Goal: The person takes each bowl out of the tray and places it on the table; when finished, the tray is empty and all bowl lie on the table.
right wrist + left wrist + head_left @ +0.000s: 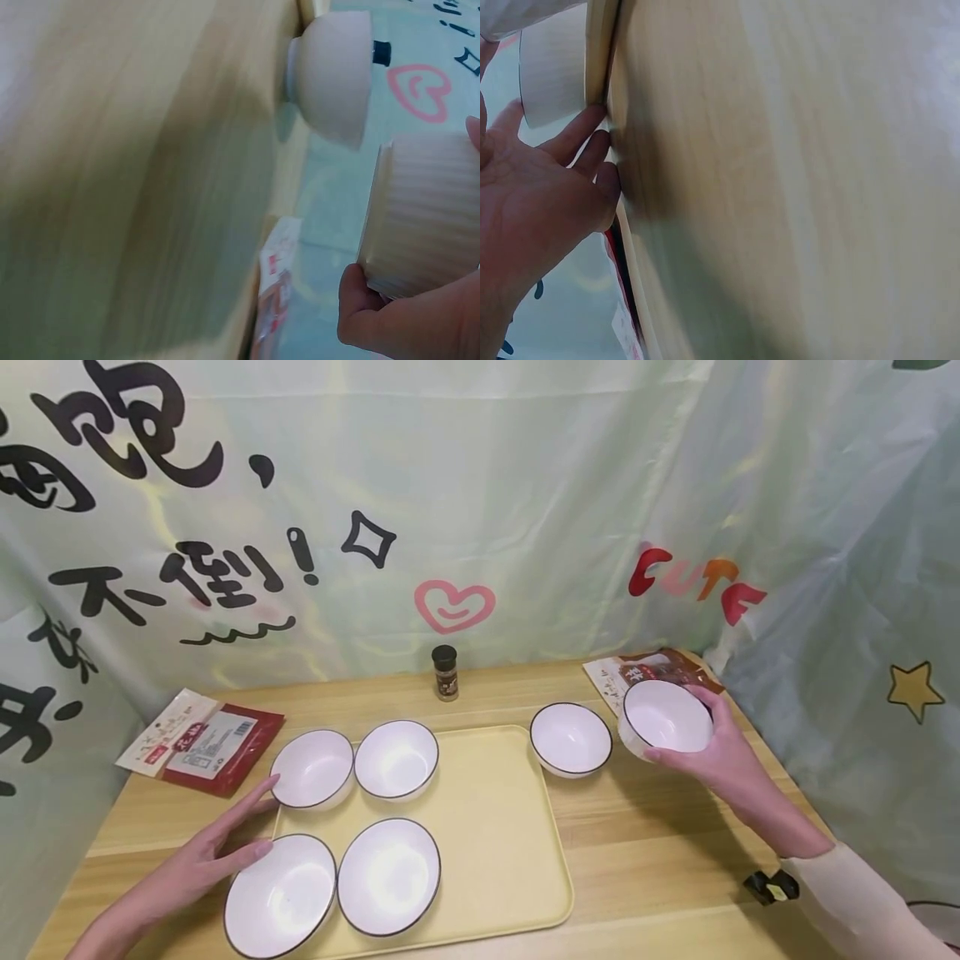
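On the right, my right hand holds a white bowl with a dark rim, thumb at its near side and fingers at its far side. Its ribbed outer wall shows in the right wrist view, raised off the table. Another white bowl stands to its left, by the tray's corner. My left hand has its fingers spread beside two bowls at the tray's left: the far-left bowl and the near-left bowl. Two more bowls stand beside these, one behind and one in front.
A yellow tray lies under the left bowls on the wooden table. A red packet lies at the left, another packet at the back right. A black-capped spice jar stands at the back. A small black object lies near the right sleeve.
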### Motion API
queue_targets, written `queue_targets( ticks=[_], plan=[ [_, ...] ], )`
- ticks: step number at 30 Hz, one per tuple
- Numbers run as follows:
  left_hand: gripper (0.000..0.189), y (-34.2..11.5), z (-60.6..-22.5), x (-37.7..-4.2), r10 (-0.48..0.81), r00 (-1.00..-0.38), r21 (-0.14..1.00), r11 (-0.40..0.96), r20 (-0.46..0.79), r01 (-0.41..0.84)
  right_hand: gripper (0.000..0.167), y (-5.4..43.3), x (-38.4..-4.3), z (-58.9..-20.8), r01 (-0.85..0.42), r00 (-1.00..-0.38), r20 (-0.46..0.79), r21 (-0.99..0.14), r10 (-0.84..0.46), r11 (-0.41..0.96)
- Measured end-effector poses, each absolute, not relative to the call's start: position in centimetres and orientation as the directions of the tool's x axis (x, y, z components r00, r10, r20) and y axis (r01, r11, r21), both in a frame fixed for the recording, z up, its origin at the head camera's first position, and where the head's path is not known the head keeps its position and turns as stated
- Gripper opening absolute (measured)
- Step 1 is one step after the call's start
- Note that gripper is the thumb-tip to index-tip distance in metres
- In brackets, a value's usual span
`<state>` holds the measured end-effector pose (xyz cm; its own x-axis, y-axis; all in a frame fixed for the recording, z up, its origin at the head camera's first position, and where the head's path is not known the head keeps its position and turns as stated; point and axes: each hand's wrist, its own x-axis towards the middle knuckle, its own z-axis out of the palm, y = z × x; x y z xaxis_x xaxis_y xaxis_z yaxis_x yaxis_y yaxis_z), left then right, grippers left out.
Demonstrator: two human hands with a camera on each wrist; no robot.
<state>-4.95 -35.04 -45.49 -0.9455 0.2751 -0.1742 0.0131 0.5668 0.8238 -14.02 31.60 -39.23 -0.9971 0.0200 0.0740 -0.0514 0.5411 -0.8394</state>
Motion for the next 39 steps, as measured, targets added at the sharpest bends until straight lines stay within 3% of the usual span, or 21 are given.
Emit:
queue_targets(
  ticks=[11,39],
  plan=[
    [0.079,-34.8,-45.3,-5.0,0.269,-0.942,0.811,0.585,-0.202,-0.007,0.120,32.6,-15.0,-41.4,0.036,-0.999,-0.035,-0.829,0.012,0.558],
    [0.078,-35.1,-45.3,-4.8,0.275,-0.943,0.817,0.577,-0.188,0.006,0.124,31.9,-16.0,-43.4,0.094,-0.993,-0.116,-0.819,-0.002,0.566]
  ],
)
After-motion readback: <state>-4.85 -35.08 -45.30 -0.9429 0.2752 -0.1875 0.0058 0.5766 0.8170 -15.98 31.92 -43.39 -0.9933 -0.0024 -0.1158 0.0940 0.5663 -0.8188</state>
